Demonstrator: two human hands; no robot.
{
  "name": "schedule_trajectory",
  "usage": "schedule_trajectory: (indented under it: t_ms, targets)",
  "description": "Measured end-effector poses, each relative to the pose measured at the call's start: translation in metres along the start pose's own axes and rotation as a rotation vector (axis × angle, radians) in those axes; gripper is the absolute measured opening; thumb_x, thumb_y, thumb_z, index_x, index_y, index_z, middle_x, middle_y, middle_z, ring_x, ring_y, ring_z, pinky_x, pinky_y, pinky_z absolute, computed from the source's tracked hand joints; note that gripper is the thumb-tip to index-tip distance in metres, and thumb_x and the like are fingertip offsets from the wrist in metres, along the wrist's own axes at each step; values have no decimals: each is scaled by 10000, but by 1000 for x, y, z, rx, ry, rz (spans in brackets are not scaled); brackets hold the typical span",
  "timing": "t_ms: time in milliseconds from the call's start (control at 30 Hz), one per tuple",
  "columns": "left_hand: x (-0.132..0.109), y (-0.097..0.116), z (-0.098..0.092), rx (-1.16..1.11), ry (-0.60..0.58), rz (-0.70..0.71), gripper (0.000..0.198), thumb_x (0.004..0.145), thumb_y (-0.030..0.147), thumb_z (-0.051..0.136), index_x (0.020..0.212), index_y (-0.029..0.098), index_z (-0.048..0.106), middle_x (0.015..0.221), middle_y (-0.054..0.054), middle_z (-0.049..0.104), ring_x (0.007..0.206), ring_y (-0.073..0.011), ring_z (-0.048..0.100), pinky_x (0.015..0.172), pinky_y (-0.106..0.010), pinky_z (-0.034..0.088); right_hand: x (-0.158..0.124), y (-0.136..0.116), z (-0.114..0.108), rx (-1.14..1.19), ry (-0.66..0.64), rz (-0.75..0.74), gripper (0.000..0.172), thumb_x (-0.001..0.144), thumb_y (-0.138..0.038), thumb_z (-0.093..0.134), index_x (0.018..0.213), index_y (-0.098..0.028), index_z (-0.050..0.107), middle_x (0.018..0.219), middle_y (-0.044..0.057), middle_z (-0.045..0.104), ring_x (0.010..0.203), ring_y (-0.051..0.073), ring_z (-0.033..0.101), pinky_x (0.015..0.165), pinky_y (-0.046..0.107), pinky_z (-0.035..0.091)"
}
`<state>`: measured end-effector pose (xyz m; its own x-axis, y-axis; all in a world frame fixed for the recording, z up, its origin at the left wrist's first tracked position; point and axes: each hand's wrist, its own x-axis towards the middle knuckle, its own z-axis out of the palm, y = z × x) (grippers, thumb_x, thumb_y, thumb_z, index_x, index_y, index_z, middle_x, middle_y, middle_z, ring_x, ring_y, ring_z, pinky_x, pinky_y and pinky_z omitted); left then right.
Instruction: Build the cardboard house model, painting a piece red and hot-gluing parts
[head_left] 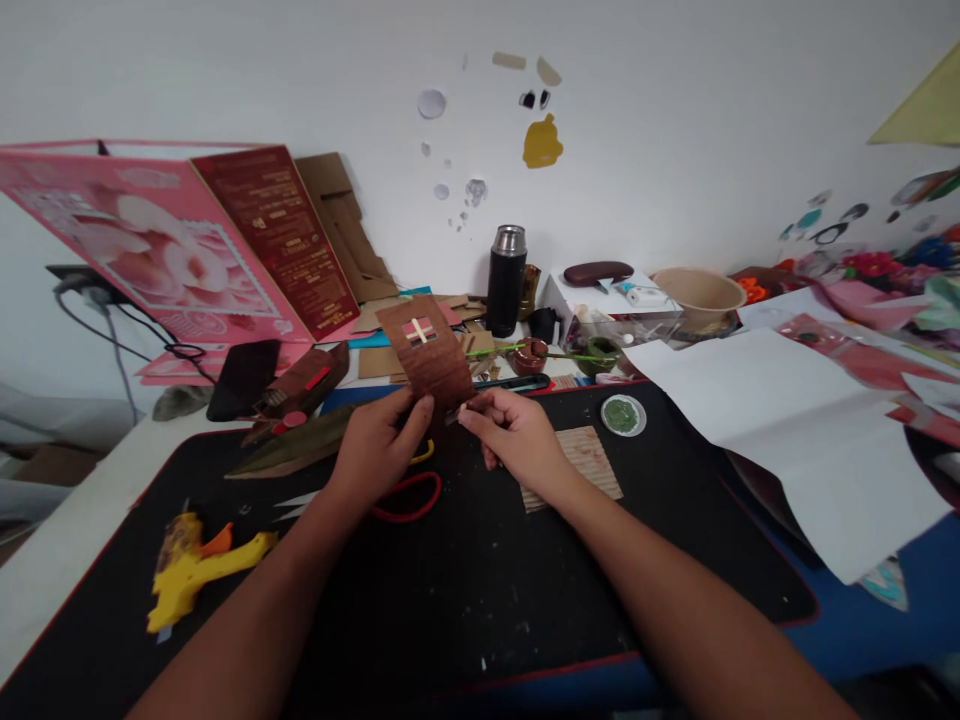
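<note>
A brown-painted cardboard piece [439, 370] stands raised over the black mat, with a small square window crossed by pale strips. My left hand [382, 440] grips its lower left edge between thumb and fingers. Close to its lower right corner, my right hand [510, 430] is closed in a pinch on a small pale bit, too small to name. Red-handled scissors [409, 500] lie partly under my left wrist. Beside my right forearm is a square of corrugated cardboard [589, 465] with brown smears.
A yellow glue gun [195, 570] lies on the mat [465, 600] at left. A lid of green paint [623, 415] sits at right, near white paper [787, 420]. Behind stand a black thermos [507, 285], paint jars [531, 355] and a pink box [180, 240].
</note>
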<state>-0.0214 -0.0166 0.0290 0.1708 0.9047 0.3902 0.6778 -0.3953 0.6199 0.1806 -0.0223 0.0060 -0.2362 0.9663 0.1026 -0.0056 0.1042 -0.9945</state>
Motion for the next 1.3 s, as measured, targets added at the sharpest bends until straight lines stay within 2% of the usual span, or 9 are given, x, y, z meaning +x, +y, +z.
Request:
schedule_trajectory:
  t_ms: [167, 400, 733, 1000, 1200, 1300]
  targets:
    - [0, 3, 0, 5, -2, 2, 361, 963, 413, 483, 647, 239, 467, 552, 22, 519, 527, -147, 499, 558, -291, 334, -1, 3, 0, -198, 50, -63, 187, 959, -388, 695, 930, -204, 696, 521, -90, 526, 443, 116, 513, 498, 247, 376]
    - [0, 7, -1, 50, -24, 17, 347, 939, 418, 494, 641, 242, 474, 544, 16, 521, 521, -152, 481, 551, -288, 334, -2, 4, -1, -415, 82, -114, 153, 987, -343, 681, 968, -210, 754, 553, -61, 541, 535, 146, 510, 563, 276, 342]
    - [-3, 8, 1, 70, -37, 64, 311, 943, 384, 501, 686, 228, 580, 573, 3, 582, 524, -158, 517, 576, -285, 379, -3, 4, 0, -664, 93, -177, 132, 991, -292, 684, 907, -203, 734, 606, -40, 570, 552, 137, 479, 582, 282, 289]
    - [-3, 7, 2, 93, -57, 83, 305, 957, 389, 505, 747, 220, 648, 621, -16, 654, 560, -177, 592, 576, -294, 371, -3, 3, 1, -682, 96, -174, 126, 990, -274, 678, 891, -210, 721, 615, -34, 577, 552, 139, 468, 588, 285, 287]
    - [-2, 8, 2, 95, -66, 62, 307, 945, 408, 493, 728, 230, 617, 627, -23, 656, 573, -182, 577, 587, -302, 372, -3, 5, 1, -671, 102, -189, 137, 978, -274, 680, 858, -215, 711, 608, -33, 571, 551, 142, 469, 579, 289, 287]
    - [-1, 7, 2, 101, -50, 31, 323, 938, 429, 496, 685, 238, 559, 597, -10, 611, 560, -172, 542, 580, -297, 357, -4, 4, 1, -582, 100, -174, 136, 980, -317, 678, 905, -217, 732, 593, -41, 560, 547, 144, 486, 569, 285, 312]
